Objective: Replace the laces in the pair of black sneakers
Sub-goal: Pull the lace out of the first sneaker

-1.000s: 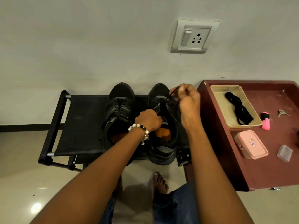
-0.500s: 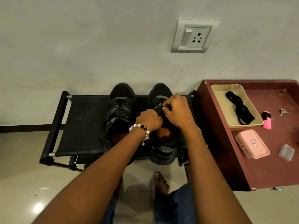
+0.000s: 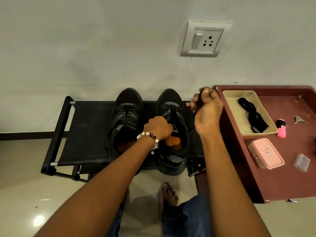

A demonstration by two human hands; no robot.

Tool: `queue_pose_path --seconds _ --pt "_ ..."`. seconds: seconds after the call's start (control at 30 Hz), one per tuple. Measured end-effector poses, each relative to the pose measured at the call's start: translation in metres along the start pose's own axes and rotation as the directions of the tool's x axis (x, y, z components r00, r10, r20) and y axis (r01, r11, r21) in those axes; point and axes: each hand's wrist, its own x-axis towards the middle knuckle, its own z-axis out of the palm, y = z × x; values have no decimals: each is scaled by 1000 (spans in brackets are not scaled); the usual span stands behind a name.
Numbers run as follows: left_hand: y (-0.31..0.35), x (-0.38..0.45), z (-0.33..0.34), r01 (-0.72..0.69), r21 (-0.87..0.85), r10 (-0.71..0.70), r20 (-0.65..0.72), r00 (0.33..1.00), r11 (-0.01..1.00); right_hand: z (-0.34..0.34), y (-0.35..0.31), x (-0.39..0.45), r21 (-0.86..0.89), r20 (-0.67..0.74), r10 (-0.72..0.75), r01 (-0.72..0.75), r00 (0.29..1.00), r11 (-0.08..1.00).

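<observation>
Two black sneakers stand side by side on a black rack, toes to the wall. The left sneaker is fully laced. My left hand, with a bead bracelet at the wrist, grips the tongue area of the right sneaker. My right hand is raised to the right of that sneaker and pinches its black lace, which runs down from my fingers toward the shoe. A bundle of black laces lies in a beige tray on the maroon table.
The maroon table stands right of the rack and carries a pink box, a pink highlighter, keys and a small clear case. A wall socket is above. My bare foot rests on the tiled floor.
My right hand has gone from over the right sneaker's eyelets up and to the right, drawing the lace out with it. My left hand has stayed on the shoe.
</observation>
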Motion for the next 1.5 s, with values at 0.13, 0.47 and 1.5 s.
queue_pose_path --seconds 0.13,0.47,1.5 --pt "0 -1 -1 4 -5 -4 -1 1000 1000 -5 18 6 -757 241 -181 302 953 580" --pt "1 -2 -1 33 -10 -33 13 999 999 0 30 -2 -939 342 11 342 940 -13" --pt "16 42 -1 -365 340 479 -367 797 867 -9 7 -13 -999 10 463 30 886 -36"
